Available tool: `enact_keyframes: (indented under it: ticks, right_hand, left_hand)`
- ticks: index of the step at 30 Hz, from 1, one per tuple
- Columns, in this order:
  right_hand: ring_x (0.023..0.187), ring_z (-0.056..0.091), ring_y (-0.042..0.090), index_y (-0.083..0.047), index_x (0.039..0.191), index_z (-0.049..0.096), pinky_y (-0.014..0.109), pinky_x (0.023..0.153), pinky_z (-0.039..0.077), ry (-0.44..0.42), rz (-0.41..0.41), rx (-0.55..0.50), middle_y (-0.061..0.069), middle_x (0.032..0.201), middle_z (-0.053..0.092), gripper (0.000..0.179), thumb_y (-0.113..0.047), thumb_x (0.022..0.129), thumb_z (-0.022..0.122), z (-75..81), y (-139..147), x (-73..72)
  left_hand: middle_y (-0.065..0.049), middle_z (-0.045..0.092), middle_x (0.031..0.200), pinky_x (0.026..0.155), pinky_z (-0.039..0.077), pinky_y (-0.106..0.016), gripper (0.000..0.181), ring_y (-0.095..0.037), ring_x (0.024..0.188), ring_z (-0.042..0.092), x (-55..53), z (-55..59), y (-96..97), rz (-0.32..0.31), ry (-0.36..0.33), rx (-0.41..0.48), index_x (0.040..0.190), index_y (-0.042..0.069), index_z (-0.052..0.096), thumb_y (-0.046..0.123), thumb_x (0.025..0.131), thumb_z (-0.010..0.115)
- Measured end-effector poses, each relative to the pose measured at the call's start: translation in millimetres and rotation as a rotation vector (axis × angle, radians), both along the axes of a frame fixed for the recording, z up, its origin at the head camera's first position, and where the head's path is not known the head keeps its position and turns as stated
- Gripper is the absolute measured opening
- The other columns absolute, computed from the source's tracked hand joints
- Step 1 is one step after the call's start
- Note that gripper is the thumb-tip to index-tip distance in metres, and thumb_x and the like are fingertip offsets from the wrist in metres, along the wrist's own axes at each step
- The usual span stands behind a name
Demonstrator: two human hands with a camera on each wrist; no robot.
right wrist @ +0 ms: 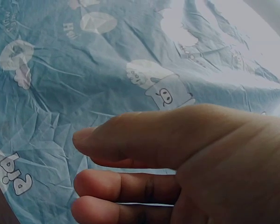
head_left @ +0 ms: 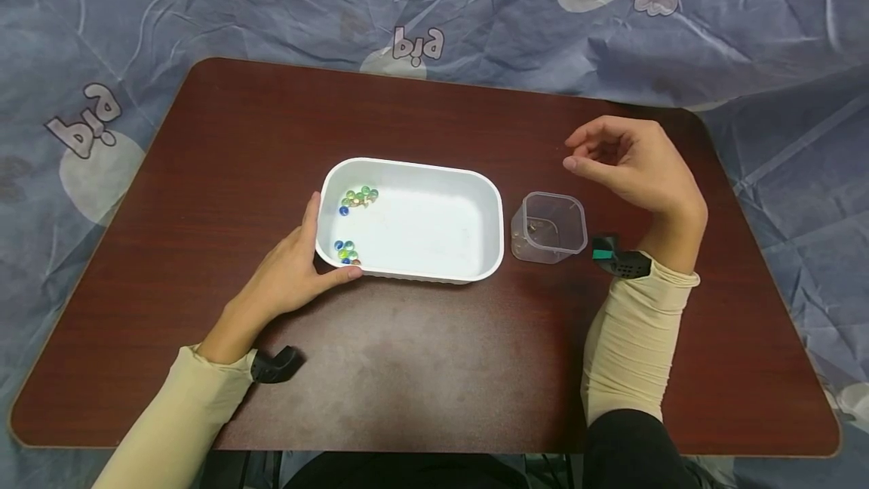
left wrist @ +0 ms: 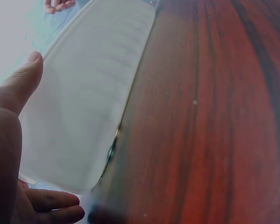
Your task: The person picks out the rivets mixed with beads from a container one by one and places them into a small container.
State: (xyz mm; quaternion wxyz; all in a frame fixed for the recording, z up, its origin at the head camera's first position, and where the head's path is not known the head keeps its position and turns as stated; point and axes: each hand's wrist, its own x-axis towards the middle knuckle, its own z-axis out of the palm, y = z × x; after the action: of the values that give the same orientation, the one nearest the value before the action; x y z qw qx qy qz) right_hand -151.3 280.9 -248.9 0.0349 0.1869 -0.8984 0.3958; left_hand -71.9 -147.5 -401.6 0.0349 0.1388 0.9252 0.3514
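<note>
While the left hand [head_left: 288,272] spreads against the white tray [head_left: 428,225], marbles [head_left: 365,191] lie inside at eight and ten o'clock, a clear box [head_left: 536,252] at three standing between tray and loosely curled right hand [head_left: 637,164].

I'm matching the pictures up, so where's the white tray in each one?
Head: the white tray is in the middle, left hand touching its left end.
Left wrist: it slants up the left part.
Right wrist: not in it.
Shared landmark: the right hand, in all three views.
</note>
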Motion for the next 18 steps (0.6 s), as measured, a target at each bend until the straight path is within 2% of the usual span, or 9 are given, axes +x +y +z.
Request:
enact_keyframes:
  ticks: [6, 10, 18]
  right_hand:
    - [0.067, 0.06, 0.008, -0.006, 0.1, 0.072, 0.018, 0.059, 0.042, 0.015, 0.029, 0.018, -0.005, 0.08, 0.067, 0.019, -0.004, 0.082, 0.079, 1.2, -14, -1.7]
    - [0.069, 0.061, 0.01, -0.003, 0.102, 0.071, 0.017, 0.063, 0.044, 0.008, 0.07, 0.044, -0.002, 0.081, 0.066, 0.021, -0.004, 0.083, 0.078, 1.6, -25, -1.4]
    - [0.069, 0.059, 0.011, -0.001, 0.102, 0.07, 0.019, 0.062, 0.044, 0.037, 0.135, 0.073, 0.003, 0.081, 0.065, 0.019, -0.004, 0.084, 0.077, -0.9, -43, -3.2]
  left_hand:
    - [-0.024, 0.035, 0.152, 0.102, 0.036, -0.056, 0.124, -0.038, 0.135, 0.04, 0.1, -1.2, -1.7, -0.002, 0.006, -0.001, 0.158, 0.01, -0.008, 0.062, 0.08, 0.073]
    - [-0.024, 0.036, 0.152, 0.101, 0.037, -0.056, 0.124, -0.038, 0.135, 0.041, -0.1, -1.4, -1.3, -0.006, 0.014, -0.004, 0.158, 0.009, -0.008, 0.062, 0.08, 0.073]
    - [-0.025, 0.037, 0.151, 0.102, 0.037, -0.055, 0.123, -0.037, 0.135, 0.042, 0.0, -1.1, -1.3, -0.003, 0.019, -0.007, 0.158, 0.007, -0.006, 0.059, 0.081, 0.074]
